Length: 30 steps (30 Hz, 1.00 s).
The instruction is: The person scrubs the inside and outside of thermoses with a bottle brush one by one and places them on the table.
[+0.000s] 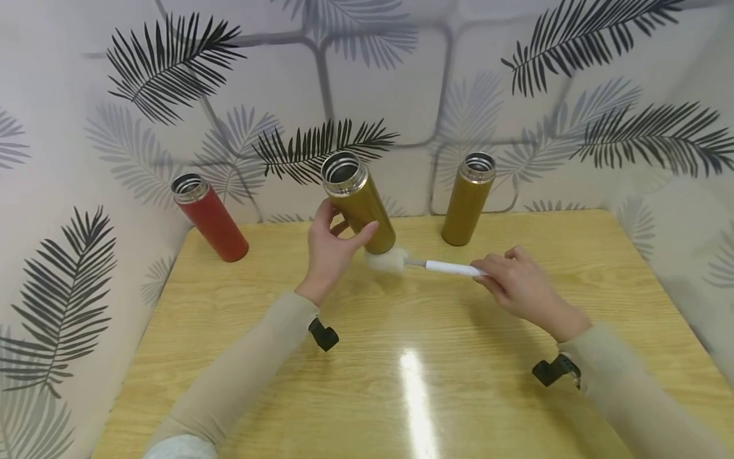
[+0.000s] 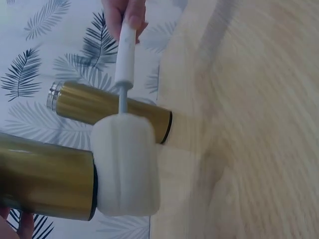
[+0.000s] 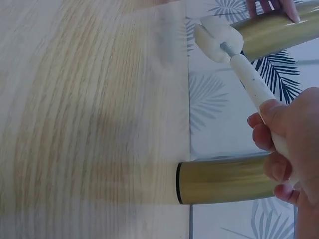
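Note:
My left hand [image 1: 332, 252] grips a gold bottle [image 1: 367, 207] with no lid, holding it off the table with its mouth tilted up. In my right hand [image 1: 524, 287] is the white handle [image 1: 450, 268] of a sponge bottle brush, held nearly level. The brush's thick white sponge head [image 2: 127, 169] touches the bottom of the held bottle, as the left wrist view shows. The right wrist view has the right fingers [image 3: 276, 167] curled round the handle.
A second gold bottle [image 1: 467, 204] stands lidless at the back of the wooden table [image 1: 344, 395], right of the held one. At the back left stands a red bottle [image 1: 212, 220], also lidless. A wall with a leaf pattern [image 1: 378, 95] rises behind the table.

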Available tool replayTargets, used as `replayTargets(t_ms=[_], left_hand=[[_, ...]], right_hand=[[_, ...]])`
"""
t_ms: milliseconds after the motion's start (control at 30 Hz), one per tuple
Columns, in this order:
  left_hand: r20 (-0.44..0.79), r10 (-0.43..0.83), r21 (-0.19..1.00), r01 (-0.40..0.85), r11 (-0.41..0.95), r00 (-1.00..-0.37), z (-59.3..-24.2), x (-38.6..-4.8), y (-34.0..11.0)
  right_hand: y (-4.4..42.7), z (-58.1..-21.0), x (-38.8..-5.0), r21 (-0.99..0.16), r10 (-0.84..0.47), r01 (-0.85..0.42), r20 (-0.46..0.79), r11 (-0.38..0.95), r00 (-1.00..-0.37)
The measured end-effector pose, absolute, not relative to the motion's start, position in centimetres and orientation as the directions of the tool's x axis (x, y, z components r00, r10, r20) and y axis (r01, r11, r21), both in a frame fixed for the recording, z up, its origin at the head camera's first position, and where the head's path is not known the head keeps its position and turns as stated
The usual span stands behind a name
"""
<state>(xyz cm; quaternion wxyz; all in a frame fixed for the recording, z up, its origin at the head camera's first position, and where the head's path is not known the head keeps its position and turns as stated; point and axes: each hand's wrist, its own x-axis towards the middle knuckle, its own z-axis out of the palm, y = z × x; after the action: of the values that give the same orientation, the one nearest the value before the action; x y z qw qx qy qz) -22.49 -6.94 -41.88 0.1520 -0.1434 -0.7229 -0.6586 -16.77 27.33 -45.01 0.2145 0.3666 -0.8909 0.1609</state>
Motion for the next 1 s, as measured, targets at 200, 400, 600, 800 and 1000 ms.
replayTargets(t_ms=[200, 400, 600, 800, 1000], left_hand=[[0.405, -0.016, 0.91, 0.401, 0.104, -0.914, -41.7, -22.3, -7.1], [0.427, -0.003, 0.901, 0.426, 0.079, -0.904, -41.9, -22.1, -6.7], [0.405, -0.052, 0.913, 0.401, 0.079, -0.913, -42.3, -22.4, -6.8], [0.349, -0.072, 0.935, 0.342, 0.095, -0.934, -42.6, -22.3, -7.0], [0.391, -0.043, 0.915, 0.382, 0.132, -0.92, -42.7, -22.1, -6.6]], right_hand=[[27.7, -44.9, -16.5, -0.156, -0.562, -0.718, 0.52, 0.678, -0.644], [27.7, -44.9, -17.0, -0.16, -0.523, -0.68, 0.523, 0.716, -0.673], [27.0, -45.1, -16.6, -0.181, -0.554, -0.711, 0.509, 0.679, -0.659], [27.6, -44.7, -16.5, -0.173, -0.551, -0.72, 0.533, 0.672, -0.642], [27.4, -45.1, -17.1, -0.166, -0.56, -0.707, 0.498, 0.688, -0.662]])
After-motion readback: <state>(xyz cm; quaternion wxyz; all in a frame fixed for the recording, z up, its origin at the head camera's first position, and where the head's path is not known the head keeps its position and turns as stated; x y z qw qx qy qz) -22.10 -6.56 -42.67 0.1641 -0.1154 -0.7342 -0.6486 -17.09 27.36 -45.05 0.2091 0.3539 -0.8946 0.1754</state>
